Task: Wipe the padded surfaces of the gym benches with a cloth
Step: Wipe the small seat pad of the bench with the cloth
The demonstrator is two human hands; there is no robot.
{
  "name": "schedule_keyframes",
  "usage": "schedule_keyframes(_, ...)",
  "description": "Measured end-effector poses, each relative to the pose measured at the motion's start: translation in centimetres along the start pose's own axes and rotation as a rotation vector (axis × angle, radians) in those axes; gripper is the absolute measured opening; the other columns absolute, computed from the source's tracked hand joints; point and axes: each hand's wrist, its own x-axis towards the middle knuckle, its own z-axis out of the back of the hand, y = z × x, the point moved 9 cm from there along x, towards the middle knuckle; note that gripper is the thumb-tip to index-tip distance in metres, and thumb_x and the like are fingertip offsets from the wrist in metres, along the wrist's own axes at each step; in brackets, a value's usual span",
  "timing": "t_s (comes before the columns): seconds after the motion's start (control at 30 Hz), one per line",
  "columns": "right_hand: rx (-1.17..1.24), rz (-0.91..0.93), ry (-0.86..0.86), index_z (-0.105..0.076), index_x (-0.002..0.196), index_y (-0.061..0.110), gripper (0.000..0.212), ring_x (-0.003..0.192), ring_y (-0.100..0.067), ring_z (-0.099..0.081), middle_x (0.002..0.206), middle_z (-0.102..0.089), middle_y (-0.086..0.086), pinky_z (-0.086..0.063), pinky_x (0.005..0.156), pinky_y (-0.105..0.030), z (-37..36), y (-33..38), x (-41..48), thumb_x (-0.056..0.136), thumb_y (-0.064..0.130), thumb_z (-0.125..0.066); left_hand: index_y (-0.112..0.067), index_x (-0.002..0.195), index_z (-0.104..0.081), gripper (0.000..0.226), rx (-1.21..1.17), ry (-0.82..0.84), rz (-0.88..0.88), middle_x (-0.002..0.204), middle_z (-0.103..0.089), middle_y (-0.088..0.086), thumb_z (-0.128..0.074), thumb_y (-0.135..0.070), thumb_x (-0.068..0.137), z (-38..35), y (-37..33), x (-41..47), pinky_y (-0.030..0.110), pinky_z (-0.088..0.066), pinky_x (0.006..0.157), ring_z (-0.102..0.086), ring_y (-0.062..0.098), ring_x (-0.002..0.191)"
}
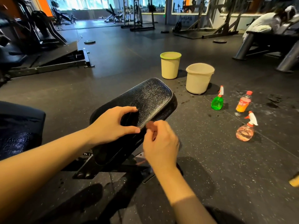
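A black padded bench seat (145, 97) tilts up in front of me, its surface shiny and wet-looking. My left hand (111, 125) rests on the pad's near end, with index finger and thumb curved round a dark folded cloth (129, 119) that hardly stands out from the pad. My right hand (160, 144) is at the pad's near right edge with its back to me and its fingers curled. What those fingers hold is hidden. Another dark pad (19, 126) of the bench lies at the left.
On the floor to the right stand two cream buckets (170, 67) (198, 78), a green spray bottle (217, 102), an orange drink bottle (242, 104) and a pink spray bottle (246, 131). Gym machines line the left and back. A person in white bends over a bench at far right (268, 23).
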Motion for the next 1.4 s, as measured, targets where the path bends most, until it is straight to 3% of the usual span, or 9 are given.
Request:
schedule_keyframes(0.2, -0.005, -0.202, -0.137, -0.057, 0.085, 0.015, 0.009, 0.076, -0.022, -0.052, 0.083, -0.059, 0.001, -0.025, 0.067, -0.031, 3.1, -3.9, 5.9, 0.092, 0.016, -0.063, -0.029, 0.148, -0.053, 0.078, -0.035, -0.004, 0.001, 0.152, -0.051, -0.010, -0.084, -0.046, 0.078, -0.4, 0.4, -0.1, 0.025, -0.030, 0.116, -0.043, 0.008, 0.141)
schedule_keyframes(0.37, 0.215, -0.107, 0.032, -0.058, 0.080, 0.015, 0.011, 0.069, -0.018, -0.054, 0.074, -0.057, 0.004, -0.042, 0.065, -0.038, -1.0, 1.0, -1.8, 0.087, 0.017, -0.066, -0.036, 0.147, -0.051, 0.080, -0.071, 0.031, -0.001, 0.153, -0.049, -0.015, -0.086, -0.048, 0.077, -0.3, 1.1, -0.1, 0.035, -0.032, 0.122, -0.042, 0.002, 0.141)
schedule_keyframes(0.6, 0.163, -0.278, -0.181, -0.063, 0.083, 0.016, 0.006, 0.072, -0.023, -0.059, 0.073, -0.063, 0.003, -0.049, 0.074, -0.047, 2.9, -4.2, 5.8, 0.086, 0.015, -0.069, -0.036, 0.147, -0.052, 0.081, -0.086, 0.042, -0.004, 0.153, -0.048, -0.016, -0.088, -0.043, 0.075, -0.5, 1.6, 0.2, 0.031, -0.029, 0.123, -0.041, 0.002, 0.142)
schedule_keyframes(0.8, 0.564, -0.449, -0.017, -0.063, 0.075, 0.007, 0.015, 0.058, -0.002, -0.053, 0.063, -0.061, 0.004, -0.045, 0.061, -0.023, -2.1, -1.3, -1.7, 0.085, 0.002, -0.072, -0.036, 0.147, -0.051, 0.085, -0.091, 0.052, -0.025, 0.154, -0.046, -0.018, -0.088, -0.050, 0.072, -0.4, 1.3, 0.2, 0.031, -0.029, 0.122, -0.040, 0.000, 0.143)
schedule_keyframes(0.9, 0.488, -0.531, -0.126, -0.066, 0.075, 0.010, 0.010, 0.059, -0.007, -0.055, 0.065, -0.062, 0.005, -0.052, 0.062, -0.035, 0.6, -5.4, 3.5, 0.080, 0.009, -0.075, -0.037, 0.147, -0.051, 0.096, -0.105, 0.059, -0.019, 0.155, -0.046, -0.019, -0.076, -0.071, 0.061, -0.6, 1.5, 0.2, 0.032, -0.029, 0.123, -0.040, 0.000, 0.143)
schedule_keyframes(1.0, 0.532, -0.660, 0.022, -0.066, 0.071, 0.011, 0.013, 0.055, -0.011, -0.057, 0.063, -0.063, -0.001, -0.048, 0.054, -0.027, 2.0, -7.3, 7.0, 0.078, 0.008, -0.077, -0.039, 0.147, -0.051, 0.098, -0.124, 0.053, -0.020, 0.154, -0.045, -0.021, -0.072, -0.077, 0.059, -0.8, 1.7, 0.0, 0.035, -0.029, 0.124, -0.039, -0.001, 0.143)
schedule_keyframes(1.17, 0.372, -0.368, -0.403, -0.061, 0.087, 0.017, 0.013, 0.071, -0.014, -0.065, 0.077, -0.066, 0.002, -0.056, 0.069, -0.035, 9.6, -6.1, 10.8, 0.085, 0.014, -0.073, -0.036, 0.146, -0.053, 0.095, -0.134, 0.038, -0.029, 0.153, -0.046, -0.021, -0.081, -0.070, 0.061, -0.7, 1.7, 0.3, 0.035, -0.029, 0.124, -0.040, -0.001, 0.142)
schedule_keyframes(1.3, 0.314, -0.301, -0.272, -0.058, 0.090, 0.025, 0.022, 0.076, -0.012, -0.066, 0.080, -0.065, 0.012, -0.057, 0.080, -0.049, 5.7, -5.1, 9.2, 0.083, 0.009, -0.072, -0.037, 0.147, -0.051, 0.093, -0.132, 0.042, -0.027, 0.154, -0.045, -0.022, -0.080, -0.067, 0.064, -0.8, 1.8, 0.1, 0.034, -0.028, 0.124, -0.038, -0.002, 0.143)
schedule_keyframes(1.4, 0.360, -0.277, -0.240, -0.061, 0.092, 0.022, 0.021, 0.072, 0.001, -0.062, 0.077, -0.064, 0.016, -0.056, 0.077, -0.034, 4.5, -5.5, 7.9, 0.085, 0.006, -0.072, -0.035, 0.148, -0.051, 0.082, -0.110, 0.026, -0.035, 0.154, -0.045, -0.019, -0.087, -0.044, 0.075, -0.6, 1.6, 0.2, 0.032, -0.027, 0.123, -0.039, 0.001, 0.143)
